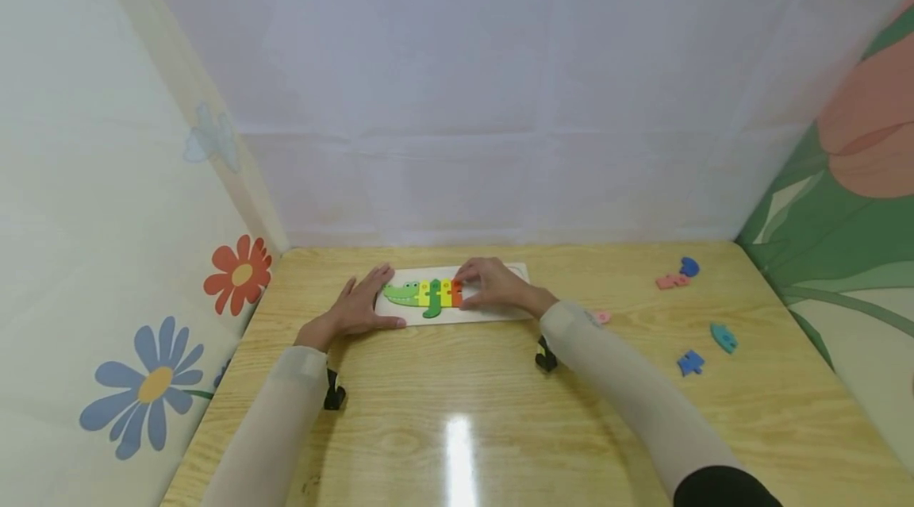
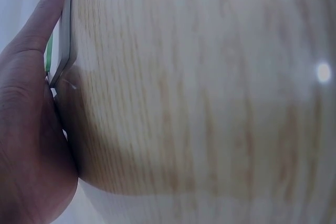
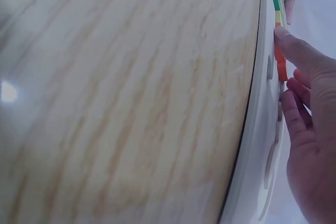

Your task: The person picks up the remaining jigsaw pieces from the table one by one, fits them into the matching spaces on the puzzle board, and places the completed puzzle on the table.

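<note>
Crocodile head piece: green, white teeth
Body pieces: yellow, either side of a green leg piece
Tail-side piece: orange-red
Puzzle board: white
Tabletop: honey-yellow, streaked wood grain
Pieces by the tabletop's far right corner: one deep blue, one pink
Pieces nearer its right edge: one teal, one periwinkle
Sleeves: plain off-white
Backdrop: pale lavender
Left curtain: white, red and blue flowers
Right curtain: green leaves, salmon bloom
</note>
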`<action>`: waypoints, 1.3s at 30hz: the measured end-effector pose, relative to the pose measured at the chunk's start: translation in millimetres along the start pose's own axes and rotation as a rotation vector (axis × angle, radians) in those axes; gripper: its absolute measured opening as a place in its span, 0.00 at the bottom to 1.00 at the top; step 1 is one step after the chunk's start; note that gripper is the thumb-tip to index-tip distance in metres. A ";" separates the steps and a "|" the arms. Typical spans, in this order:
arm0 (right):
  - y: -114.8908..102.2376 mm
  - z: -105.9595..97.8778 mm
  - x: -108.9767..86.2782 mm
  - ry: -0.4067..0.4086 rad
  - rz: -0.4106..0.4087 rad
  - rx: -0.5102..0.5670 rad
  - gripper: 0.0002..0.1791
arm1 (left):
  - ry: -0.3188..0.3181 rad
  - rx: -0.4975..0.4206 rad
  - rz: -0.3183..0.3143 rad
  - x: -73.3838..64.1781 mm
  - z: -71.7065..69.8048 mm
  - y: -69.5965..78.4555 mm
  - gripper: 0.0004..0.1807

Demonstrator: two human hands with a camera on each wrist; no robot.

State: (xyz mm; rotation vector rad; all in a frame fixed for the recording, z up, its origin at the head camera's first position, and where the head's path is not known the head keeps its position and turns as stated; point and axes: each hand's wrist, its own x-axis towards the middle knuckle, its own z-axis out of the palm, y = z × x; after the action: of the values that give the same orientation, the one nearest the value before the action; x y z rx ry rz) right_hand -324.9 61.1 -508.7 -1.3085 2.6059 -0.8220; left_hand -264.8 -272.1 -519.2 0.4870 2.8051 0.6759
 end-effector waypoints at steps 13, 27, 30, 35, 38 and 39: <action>-3.7 0.5 -4.8 0.044 0.001 0.060 0.35 | 0.004 0.001 0.002 0.4 0.8 -2.8 0.65; -7.9 -10.5 -16.8 0.067 0.009 0.114 0.37 | 0.005 0.015 0.004 2.1 1.4 -2.7 0.66; -7.3 -13.5 -19.6 0.073 -0.004 0.108 0.38 | 0.003 0.016 0.005 1.8 0.9 -2.0 0.66; -5.8 -18.4 -24.1 0.095 -0.017 0.114 0.38 | 0.001 0.009 0.007 1.8 0.4 -1.5 0.65; -7.4 -22.3 -28.0 0.097 -0.007 0.141 0.38 | -0.002 0.008 0.008 2.0 1.0 -1.5 0.66; -8.2 -23.8 -29.6 0.093 -0.001 0.153 0.38 | -0.003 0.008 0.006 2.1 1.2 -1.6 0.66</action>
State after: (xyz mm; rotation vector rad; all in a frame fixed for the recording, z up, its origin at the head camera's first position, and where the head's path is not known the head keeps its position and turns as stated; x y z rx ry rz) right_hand -308.5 89.9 -488.4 -1.2587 2.5513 -1.0831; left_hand -266.8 -272.2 -521.3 0.4977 2.8055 0.6656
